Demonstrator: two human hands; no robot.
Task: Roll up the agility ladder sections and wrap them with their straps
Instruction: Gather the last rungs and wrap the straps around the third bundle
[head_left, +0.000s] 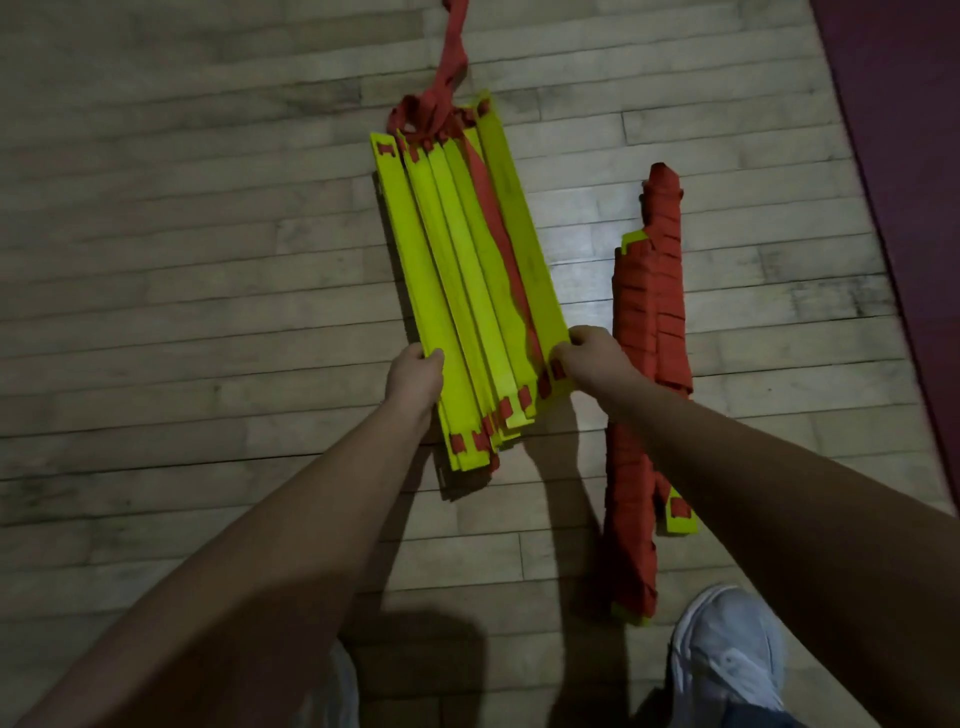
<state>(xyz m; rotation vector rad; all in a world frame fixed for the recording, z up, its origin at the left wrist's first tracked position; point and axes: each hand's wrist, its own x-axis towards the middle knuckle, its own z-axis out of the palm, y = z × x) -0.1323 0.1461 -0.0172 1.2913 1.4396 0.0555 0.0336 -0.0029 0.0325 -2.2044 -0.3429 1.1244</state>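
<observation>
Ladder section: a fanned stack of yellow rungs (467, 291) lies between the two hands and reaches away from them across the wooden floor (182, 260); its near end sits just behind the knuckles, toward the person.
Left hand: the left hand (415, 376) grasps the stack's left edge close to the near end, with its fingers curled over the outermost rung.
Right hand: the right hand (592, 358) grips the opposite edge at about the same level, with its fingers bent round the rightmost rung.
Arms: both forearms are stretched forward and down and converge on the stack.
Strap: a red strap (449, 57) is bunched at the end far from the hands and trails onward; one length runs back along the rungs toward the right hand.
Wrapped bundle: a strap-bound bundle (649, 312) lies just outside the right hand, partly under that forearm.
Shoe: a white shoe (727, 649) stands below the right arm.
</observation>
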